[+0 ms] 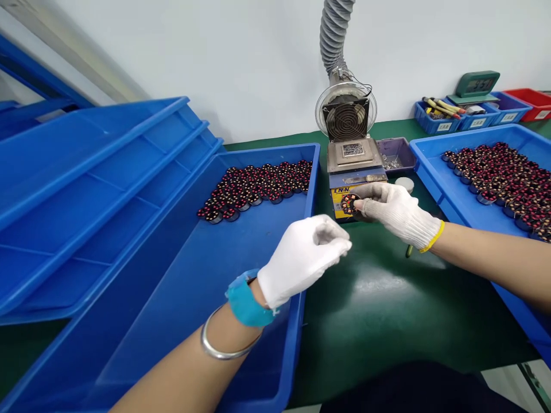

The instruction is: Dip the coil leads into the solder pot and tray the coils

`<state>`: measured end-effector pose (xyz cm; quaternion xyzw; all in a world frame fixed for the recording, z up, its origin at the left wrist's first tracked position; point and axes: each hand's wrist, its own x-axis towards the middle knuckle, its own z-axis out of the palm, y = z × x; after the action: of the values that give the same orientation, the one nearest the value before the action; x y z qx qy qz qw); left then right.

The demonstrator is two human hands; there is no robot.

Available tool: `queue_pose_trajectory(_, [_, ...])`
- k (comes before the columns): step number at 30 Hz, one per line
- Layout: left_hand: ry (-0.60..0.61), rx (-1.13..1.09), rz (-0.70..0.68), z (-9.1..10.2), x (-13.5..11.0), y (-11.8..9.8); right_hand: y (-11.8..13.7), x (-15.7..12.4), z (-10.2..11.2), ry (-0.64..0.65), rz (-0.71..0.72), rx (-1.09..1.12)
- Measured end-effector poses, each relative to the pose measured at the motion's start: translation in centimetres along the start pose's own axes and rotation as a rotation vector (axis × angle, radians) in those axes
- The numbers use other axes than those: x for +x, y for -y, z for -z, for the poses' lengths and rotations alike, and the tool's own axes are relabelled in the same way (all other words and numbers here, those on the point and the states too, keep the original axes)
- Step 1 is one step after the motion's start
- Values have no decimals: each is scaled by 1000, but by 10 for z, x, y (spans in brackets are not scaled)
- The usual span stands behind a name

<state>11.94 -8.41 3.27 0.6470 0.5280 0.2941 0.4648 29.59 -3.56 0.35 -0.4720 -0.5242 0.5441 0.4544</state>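
My right hand (390, 211), in a white knit glove with a yellow cuff, grips a wound motor stator (350, 203) between thumb and fingers. The stator is round and black with copper-coloured and red parts, held in front of the yellow front of a solder pot (353, 158). My left hand (307, 252), also gloved in white, hovers over the right rim of the left blue tray (297, 321). Its thumb and fingers are closed in a pinch; whatever is between them, if anything, cannot be made out. Several similar stators (262, 186) stand at the far end of that tray.
Another blue tray (434, 189) with many stators stands at right. Behind the solder pot are a fan (346, 120) and grey duct (336, 34). A purple bin (398, 154) and a white round lid (404, 183) sit beside it. Stacked blue trays (99, 189) lean at left.
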Motion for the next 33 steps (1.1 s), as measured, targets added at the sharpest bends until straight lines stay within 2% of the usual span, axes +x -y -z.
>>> queue_pose_trajectory(2, [-147, 62, -12, -6, 3, 2, -1, -1, -1, 0, -2, -16])
queue_pose_trajectory(3, [-172, 64, -6, -10, 4, 3, -2, -2, -2, -1, 16, -33])
queue_pose_trajectory(6, [-107, -47, 42, -17, 9, 6, -5, -6, -4, 6, 126, -128])
queue_pose_trajectory(9, [-149, -153, 49, -10, 9, 5, -7, -7, -5, 8, 231, -227])
queue_pose_trajectory(13, [-440, -224, -72, 7, 10, 7, -6, -7, -3, -27, 250, -282])
queue_pose_trajectory(15, [-533, -157, -133, 8, 12, 10, -6, -7, -3, -34, 252, -272])
queue_pose_trajectory(17, [-507, -27, -158, 2, 14, 14, -6, -7, -4, -26, 274, -263])
queue_pose_trajectory(19, [-417, 70, -160, -6, 15, 17, -7, -9, -5, -10, 309, -265])
queue_pose_trajectory(23, [-244, 83, -159, -15, 11, 19, -5, -9, -3, -4, 359, -287])
queue_pose_trajectory(25, [-245, 37, -142, -11, 9, 19, -4, -8, -1, -26, 355, -301])
queue_pose_trajectory(29, [-397, -55, -152, -5, 11, 18, -1, -10, -1, -52, 358, -314])
queue_pose_trajectory(33, [-273, 2, -116, -14, 15, 18, -2, -12, -4, 2, 379, -298])
